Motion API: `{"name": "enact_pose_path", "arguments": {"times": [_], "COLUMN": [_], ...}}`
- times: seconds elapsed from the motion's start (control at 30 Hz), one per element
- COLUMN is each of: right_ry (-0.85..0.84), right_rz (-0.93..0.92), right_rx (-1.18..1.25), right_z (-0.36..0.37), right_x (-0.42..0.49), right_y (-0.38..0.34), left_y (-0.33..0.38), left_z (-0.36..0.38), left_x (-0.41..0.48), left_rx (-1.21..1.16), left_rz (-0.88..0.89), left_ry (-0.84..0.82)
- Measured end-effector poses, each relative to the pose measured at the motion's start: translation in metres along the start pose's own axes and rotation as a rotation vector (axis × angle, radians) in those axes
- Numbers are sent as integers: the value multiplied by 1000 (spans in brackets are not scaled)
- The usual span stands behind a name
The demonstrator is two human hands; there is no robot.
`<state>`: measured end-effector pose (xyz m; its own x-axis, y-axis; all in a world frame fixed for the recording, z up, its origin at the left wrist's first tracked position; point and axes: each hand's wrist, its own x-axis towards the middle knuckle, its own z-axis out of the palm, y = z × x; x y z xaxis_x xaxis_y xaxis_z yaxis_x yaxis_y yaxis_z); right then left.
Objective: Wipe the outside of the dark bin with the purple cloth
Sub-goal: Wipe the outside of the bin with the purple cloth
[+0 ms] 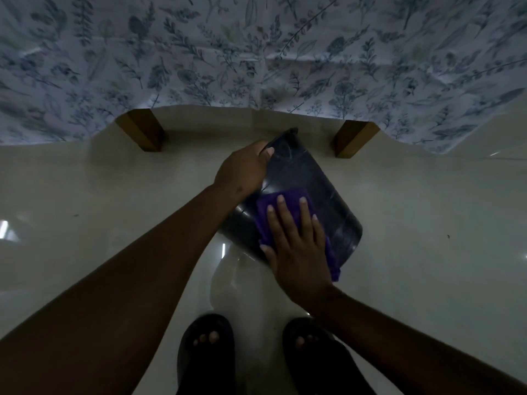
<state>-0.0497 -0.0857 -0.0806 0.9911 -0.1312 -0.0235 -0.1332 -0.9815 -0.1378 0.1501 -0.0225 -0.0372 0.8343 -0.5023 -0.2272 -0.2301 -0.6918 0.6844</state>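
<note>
2 hands on the dark bin, which lies tipped on the pale floor near 2 wooden legs. Left hand grip closed around bin's far rim. Right hand flat, fingers spread, pressing the purple cloth against bin's upturned side, not clasping it.

Dim, bluish light; glare streaks on the glossy floor; wide-angle edge distortion.
</note>
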Motion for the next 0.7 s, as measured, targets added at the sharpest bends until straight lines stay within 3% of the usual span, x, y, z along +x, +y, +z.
{"name": "enact_pose_path", "arguments": {"times": [0.1, 0.2, 0.27, 0.33, 0.53, 0.6, 0.7], "right_ry": [28, 91, 80, 85, 21, 12, 57], "right_rz": [108, 416, 527, 477, -97, -114, 134], "right_rx": [194, 413, 479, 385, -11, 52, 238], "right_z": [-15, -28, -31, -27, 0, -4, -20], "right_x": [37, 89, 98, 77, -3, 12, 54], "right_y": [21, 57, 61, 45, 5, 16, 35], "left_y": [0, 0, 0, -1, 1, -1, 1], "left_z": [-2, -2, -3, -3, 1, 1, 1], "left_x": [-8, -12, -13, -8, 1, -2, -2], "left_rx": [-80, -104, -90, -53, -7, -44, -90], "left_rz": [30, 1, -23, -42, -41, -31, -27], "left_ry": [-8, -9, -4, -3, -25, -20, -31]}}
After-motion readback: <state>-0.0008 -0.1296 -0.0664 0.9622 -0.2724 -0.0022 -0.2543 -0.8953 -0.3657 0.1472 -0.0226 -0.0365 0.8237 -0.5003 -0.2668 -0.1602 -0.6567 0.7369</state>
